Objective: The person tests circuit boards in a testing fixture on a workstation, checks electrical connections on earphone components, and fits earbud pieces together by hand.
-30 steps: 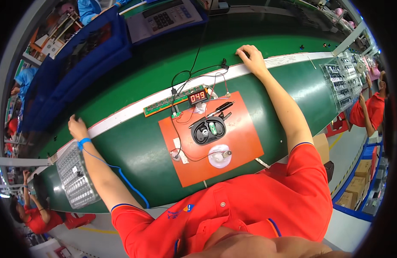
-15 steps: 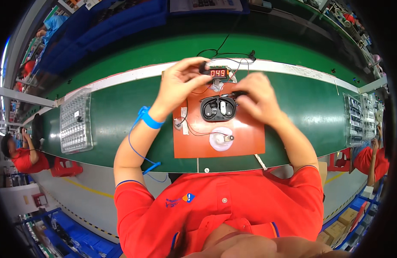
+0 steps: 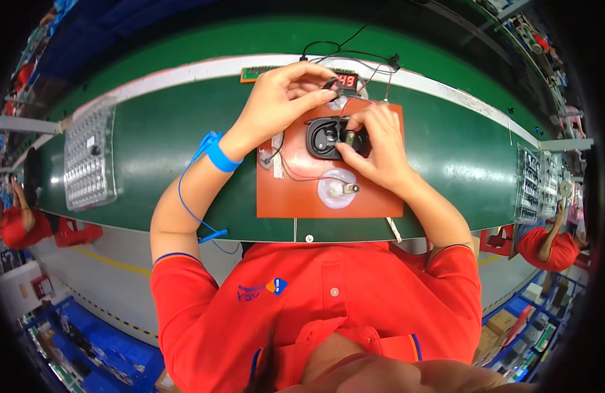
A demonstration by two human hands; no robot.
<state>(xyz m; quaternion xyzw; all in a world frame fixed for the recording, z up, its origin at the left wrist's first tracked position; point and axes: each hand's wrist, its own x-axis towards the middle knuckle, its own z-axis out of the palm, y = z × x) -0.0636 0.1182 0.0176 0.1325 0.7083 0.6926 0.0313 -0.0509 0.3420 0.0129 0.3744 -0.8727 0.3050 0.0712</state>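
My left hand [image 3: 279, 98], with a blue strap round its wrist, pinches a small black piece [image 3: 330, 83] between thumb and fingers beside a small meter [image 3: 347, 80] with red lit digits. Its exact kind is too small to make out. My right hand [image 3: 380, 134] reaches over the right half of an open black earbud case [image 3: 310, 141]. Thumb and fingers close on an earbud [image 3: 350, 137] at the right slot, partly hidden by the fingers. Dark shapes fill the case's left slot. The case rests on an orange-brown mat [image 3: 289, 203].
A round whitish pad [image 3: 330, 195] with a small metal cylinder [image 3: 350, 188] lies nearer me on the mat, wired in red and black. Clear plastic trays [image 3: 90, 160] stand left, more trays [image 3: 528, 183] right. A green circuit strip [image 3: 251, 74] and black cables [image 3: 322, 49] lie beyond.
My right hand has moved left from beside the case onto its right slot and closed on the earbud there. My left hand still holds the black piece near the meter. The whole view has shifted.
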